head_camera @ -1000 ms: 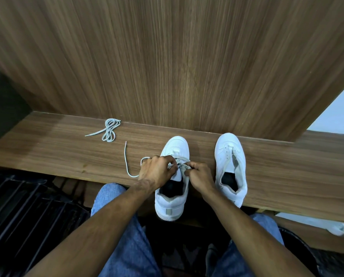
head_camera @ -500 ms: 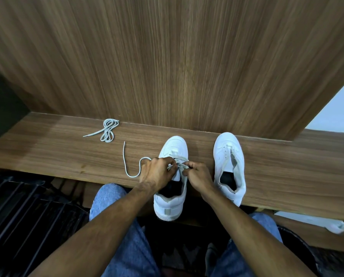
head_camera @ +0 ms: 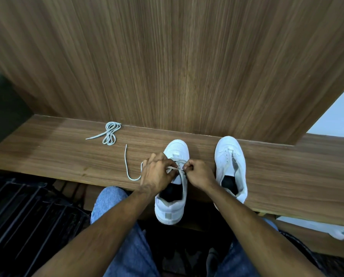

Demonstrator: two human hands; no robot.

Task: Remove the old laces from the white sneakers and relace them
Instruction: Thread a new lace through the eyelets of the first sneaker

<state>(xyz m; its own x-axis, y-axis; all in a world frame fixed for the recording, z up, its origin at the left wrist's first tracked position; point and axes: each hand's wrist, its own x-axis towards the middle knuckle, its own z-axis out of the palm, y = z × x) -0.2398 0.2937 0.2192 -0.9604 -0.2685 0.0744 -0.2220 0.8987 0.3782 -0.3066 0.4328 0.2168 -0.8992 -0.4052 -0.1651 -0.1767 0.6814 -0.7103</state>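
Against the tall wood panel [head_camera: 177, 62], a long wooden bench [head_camera: 47, 154] carries everything in play. Two white sneakers sit side by side on it, toes to the panel: the left sneaker [head_camera: 172, 208], heel hanging over the near edge, and the right sneaker [head_camera: 230, 156], which shows bare eyelets and looks unlaced. Both hands are over the left sneaker's throat. The left hand [head_camera: 157, 173] is curled round the lace [head_camera: 127, 168], whose free tail loops out across the bench to the left. The right hand [head_camera: 199, 172] pinches the lace's other end between fingertips at the eyelets; exactly which eyelet it targets is too small to tell. Further left, a bundled lace [head_camera: 109, 133] lies well apart, near the panel.

Judgement: this is a threading step, low on the eyelet rows, with the second sneaker untouched. To do it well, he should keep the tip pinched close to its end, feed it straight through, then even up both tails before moving up a row so the lace lies flat and untwisted.
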